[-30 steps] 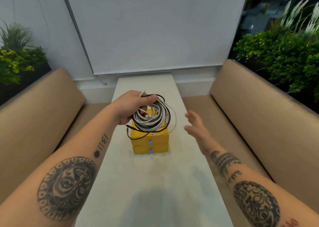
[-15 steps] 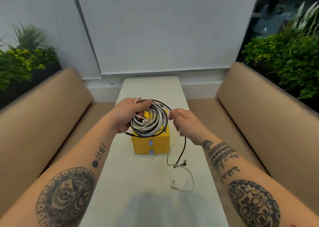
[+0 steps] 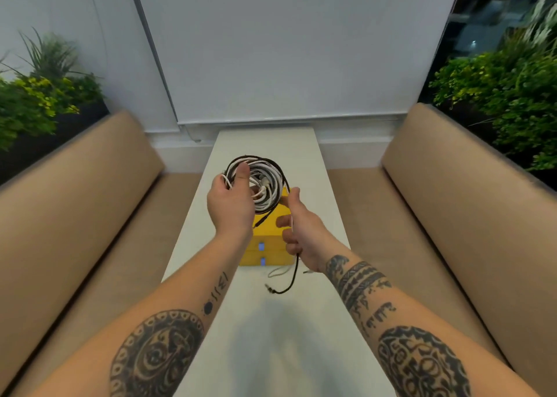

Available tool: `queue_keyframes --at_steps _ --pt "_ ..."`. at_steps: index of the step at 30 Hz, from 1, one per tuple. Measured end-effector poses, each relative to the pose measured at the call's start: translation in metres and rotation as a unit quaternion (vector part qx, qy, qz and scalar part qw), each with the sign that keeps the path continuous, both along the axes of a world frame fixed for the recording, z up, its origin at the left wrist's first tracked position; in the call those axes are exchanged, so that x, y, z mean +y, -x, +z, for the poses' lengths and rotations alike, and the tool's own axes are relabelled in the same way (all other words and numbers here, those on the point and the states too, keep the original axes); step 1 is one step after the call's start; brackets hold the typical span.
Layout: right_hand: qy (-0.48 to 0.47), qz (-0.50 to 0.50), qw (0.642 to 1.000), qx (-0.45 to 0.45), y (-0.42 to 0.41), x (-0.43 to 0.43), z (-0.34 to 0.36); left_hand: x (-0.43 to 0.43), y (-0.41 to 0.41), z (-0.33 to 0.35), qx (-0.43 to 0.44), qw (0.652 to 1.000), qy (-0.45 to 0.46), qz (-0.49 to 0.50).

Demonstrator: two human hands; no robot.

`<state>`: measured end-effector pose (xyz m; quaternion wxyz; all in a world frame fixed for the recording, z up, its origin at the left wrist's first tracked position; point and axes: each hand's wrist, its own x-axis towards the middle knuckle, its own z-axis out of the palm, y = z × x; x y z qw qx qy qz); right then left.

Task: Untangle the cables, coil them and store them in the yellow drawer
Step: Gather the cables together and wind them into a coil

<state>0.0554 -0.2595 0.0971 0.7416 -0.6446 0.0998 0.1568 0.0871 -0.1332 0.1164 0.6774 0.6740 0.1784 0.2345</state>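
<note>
A tangled bundle of white and black cables (image 3: 265, 182) hangs in the air above the yellow drawer unit (image 3: 269, 230), which has two drawers with small blue handles. My left hand (image 3: 232, 203) grips the left side of the bundle, thumb pressed on its loops. My right hand (image 3: 297, 224) holds strands that run down from the bundle through its curled fingers. A black loose end (image 3: 286, 286) and a white one trail onto the table below that hand.
The drawer unit stands on a long narrow white table (image 3: 265, 321). Tan upholstered benches (image 3: 90, 203) run along both sides. Green plants (image 3: 506, 95) sit behind each bench, and a white blind covers the window ahead.
My left hand has turned and lifted the bundle higher. My right hand took hold of the trailing strands and slid down them, so the loose ends now lie closer to the drawer unit.
</note>
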Motion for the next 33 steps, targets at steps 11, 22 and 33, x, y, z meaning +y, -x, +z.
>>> queue_keyframes --at_steps 11,22,33 --pt "0.049 -0.111 0.991 -0.059 -0.012 0.002 -0.007 -0.056 0.026 -0.009 -0.004 0.989 0.108 -0.102" --pt "0.276 -0.092 0.947 -0.139 -0.023 -0.026 -0.005 -0.024 0.016 -0.012 0.079 0.932 0.219 -0.278" --pt "0.522 0.142 0.816 -0.203 -0.015 -0.043 0.006 0.016 0.009 0.000 0.248 0.876 0.028 -0.413"
